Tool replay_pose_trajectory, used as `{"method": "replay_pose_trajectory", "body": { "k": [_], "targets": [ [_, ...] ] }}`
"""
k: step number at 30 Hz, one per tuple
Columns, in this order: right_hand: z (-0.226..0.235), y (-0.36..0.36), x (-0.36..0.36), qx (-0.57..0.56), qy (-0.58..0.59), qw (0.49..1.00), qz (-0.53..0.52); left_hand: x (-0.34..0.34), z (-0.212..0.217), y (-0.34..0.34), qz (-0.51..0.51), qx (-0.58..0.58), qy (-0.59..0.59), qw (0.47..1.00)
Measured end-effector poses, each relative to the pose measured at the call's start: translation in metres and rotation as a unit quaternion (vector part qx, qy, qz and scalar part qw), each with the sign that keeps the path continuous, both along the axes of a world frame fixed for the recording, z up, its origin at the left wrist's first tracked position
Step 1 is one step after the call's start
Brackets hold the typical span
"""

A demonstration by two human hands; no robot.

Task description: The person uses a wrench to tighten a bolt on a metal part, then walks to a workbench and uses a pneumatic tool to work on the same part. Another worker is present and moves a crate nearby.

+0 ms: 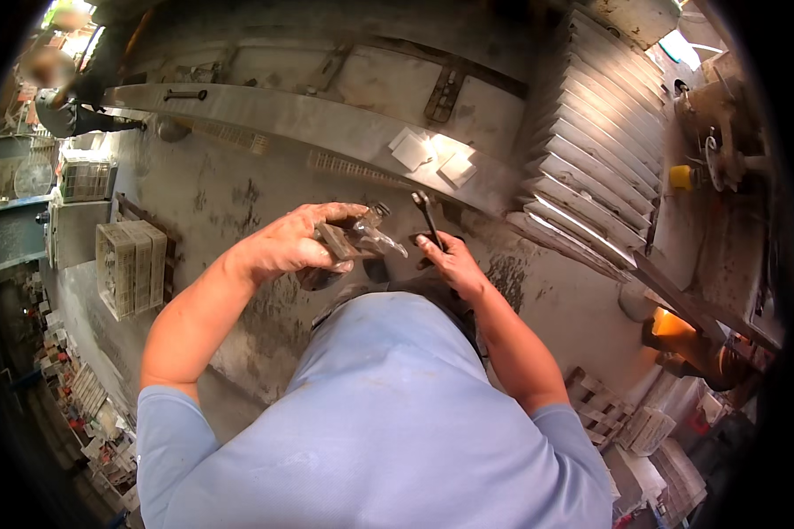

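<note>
My left hand [291, 240] is closed around a dirty metal fitting [333, 242]. This has a flat brownish block, a bolt-like end at the top and a shiny, pale piece sticking out to the right; its exact kind I cannot make out. A short gap to the right, my right hand [456, 266] grips a dark wrench [427, 214] with its forked head pointing up and away from me. The wrench and the fitting are apart. Both are held in the air in front of my body.
Ahead runs a long metal ledge [309, 115] bearing another wrench [185, 94] and white tiles [412, 150]. Slanted pale panels [591, 150] form a row at the right. A plastic crate [132, 269] stands left, and a person [66, 110] is at the far left.
</note>
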State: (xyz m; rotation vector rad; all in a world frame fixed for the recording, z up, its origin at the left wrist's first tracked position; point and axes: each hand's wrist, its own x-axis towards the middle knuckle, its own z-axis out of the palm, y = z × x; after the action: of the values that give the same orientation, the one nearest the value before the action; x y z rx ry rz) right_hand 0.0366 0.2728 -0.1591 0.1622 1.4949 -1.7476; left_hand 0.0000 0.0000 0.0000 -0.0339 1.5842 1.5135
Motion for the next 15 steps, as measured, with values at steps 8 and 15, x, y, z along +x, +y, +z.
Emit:
{"method": "replay_pose_trajectory", "body": {
  "k": [8, 15],
  "targets": [
    [0.057, 0.007, 0.004, 0.152, 0.231, 0.961, 0.026, -0.004, -0.024, -0.01, 0.022, -0.044, 0.024, 0.998],
    [0.087, 0.004, 0.007, 0.147, 0.271, 0.945, 0.107, 0.008, -0.026, -0.007, 0.066, -0.151, 0.046, 0.985]
  ]
}}
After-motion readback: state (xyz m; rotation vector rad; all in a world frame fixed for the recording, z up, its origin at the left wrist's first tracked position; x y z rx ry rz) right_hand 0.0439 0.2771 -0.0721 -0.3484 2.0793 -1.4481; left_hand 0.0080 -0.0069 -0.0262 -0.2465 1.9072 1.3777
